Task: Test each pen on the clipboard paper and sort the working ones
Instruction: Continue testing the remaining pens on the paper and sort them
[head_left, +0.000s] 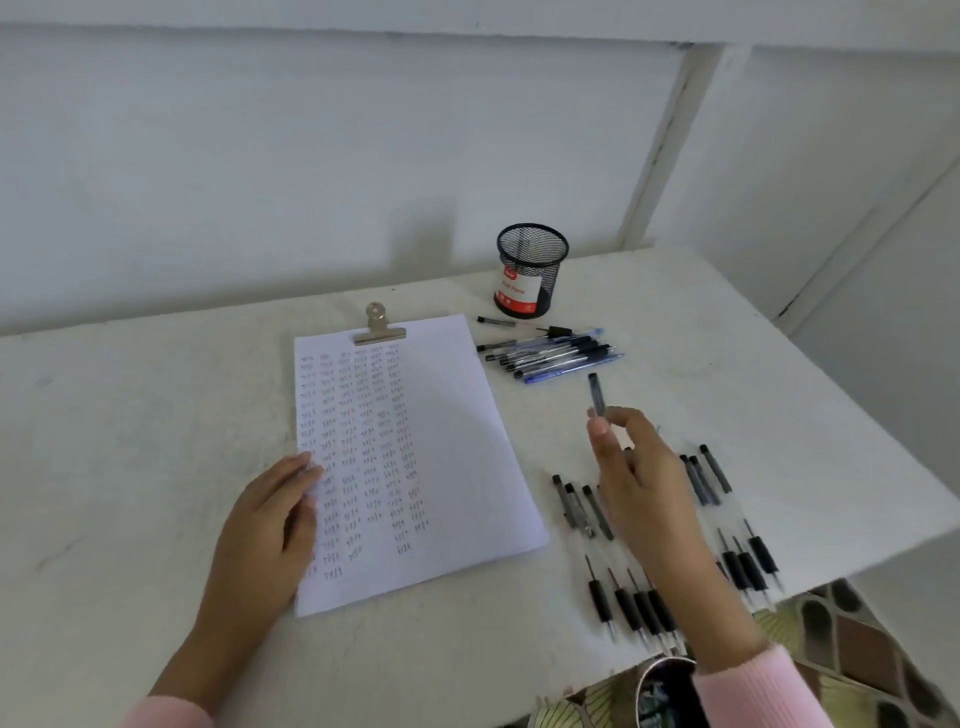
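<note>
Plastic and light, the stiff pen is pinched near its lower end by the right hand above the surface, while the left hand lies flat and open on the clipboard paper.

White table butts against a pale wall. Patterned fabric shows just below the table's near right edge.
</note>
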